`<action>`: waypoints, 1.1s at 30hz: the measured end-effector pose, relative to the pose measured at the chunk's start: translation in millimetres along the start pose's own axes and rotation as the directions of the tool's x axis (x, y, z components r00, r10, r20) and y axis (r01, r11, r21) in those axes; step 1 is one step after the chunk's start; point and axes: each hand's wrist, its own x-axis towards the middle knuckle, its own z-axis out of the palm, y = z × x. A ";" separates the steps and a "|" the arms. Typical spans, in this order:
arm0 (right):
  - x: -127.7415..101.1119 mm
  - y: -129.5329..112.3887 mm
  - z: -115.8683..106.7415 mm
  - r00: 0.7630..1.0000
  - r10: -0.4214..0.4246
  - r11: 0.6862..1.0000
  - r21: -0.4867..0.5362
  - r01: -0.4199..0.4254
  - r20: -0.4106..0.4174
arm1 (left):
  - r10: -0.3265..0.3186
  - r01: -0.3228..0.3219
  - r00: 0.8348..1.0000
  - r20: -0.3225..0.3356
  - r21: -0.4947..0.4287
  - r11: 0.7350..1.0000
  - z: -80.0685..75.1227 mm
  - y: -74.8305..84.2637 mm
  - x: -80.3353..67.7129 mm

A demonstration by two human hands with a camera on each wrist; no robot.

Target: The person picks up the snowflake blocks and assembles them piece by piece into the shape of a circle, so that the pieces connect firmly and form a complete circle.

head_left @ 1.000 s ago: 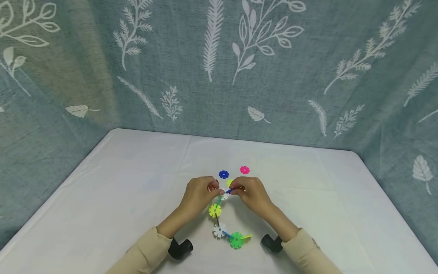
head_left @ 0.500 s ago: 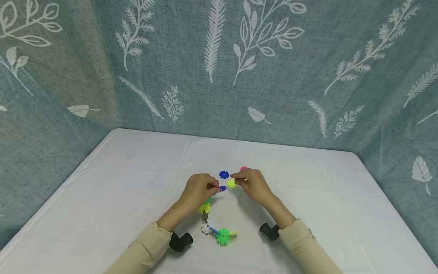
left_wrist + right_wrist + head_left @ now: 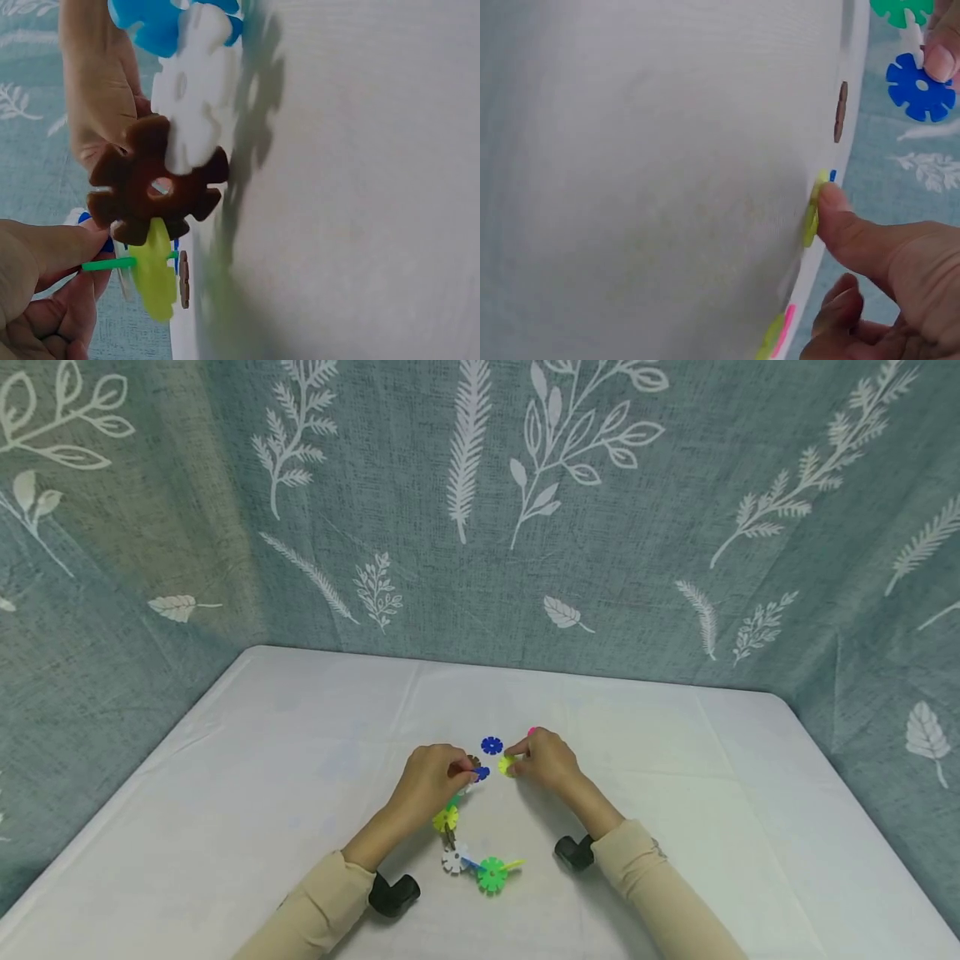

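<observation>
Head view | left grip (image 3: 433,774) pinches notched blue disc (image 3: 482,773) | right grip (image 3: 550,760) touches flat yellow disc (image 3: 505,766), closure unclear

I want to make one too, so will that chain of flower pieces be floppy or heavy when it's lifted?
The chain is probably fairly stiff, since its flat pieces are slotted together at angles. It's likely light: the left hand pinches just the blue disc at one end. A joint might slip loose, because only narrow notches seem to join them.

Leaf-print cloth (image 3: 420,602) (blue-green) behind white table (image 3: 315,752).
</observation>
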 end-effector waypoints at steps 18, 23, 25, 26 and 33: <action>-14.0 -3.8 -7.3 0.993 0.111 0.875 0.469 -0.121 0.049 | 0.025 -0.025 0.999 -0.041 -0.001 1.000 1.3 3.4 -1.7; -15.2 -7.1 -7.5 0.980 0.175 0.823 0.533 -0.198 0.095 | 0.056 -0.057 0.998 -0.041 -0.011 0.998 1.9 6.0 -2.1; -16.2 -8.4 -8.7 0.977 0.191 0.818 0.534 -0.213 0.098 | 0.079 -0.079 0.996 -0.045 -0.007 0.997 2.5 6.9 -2.3; -16.5 -8.9 -9.1 0.976 0.196 0.816 0.535 -0.218 0.099 | 0.088 -0.089 0.995 -0.048 -0.004 0.996 2.8 7.4 -2.3; -18.7 -11.7 -10.4 0.975 0.201 0.773 0.597 -0.217 0.096 | 0.124 -0.122 0.988 -0.093 0.021 0.992 3.7 10.2 -3.4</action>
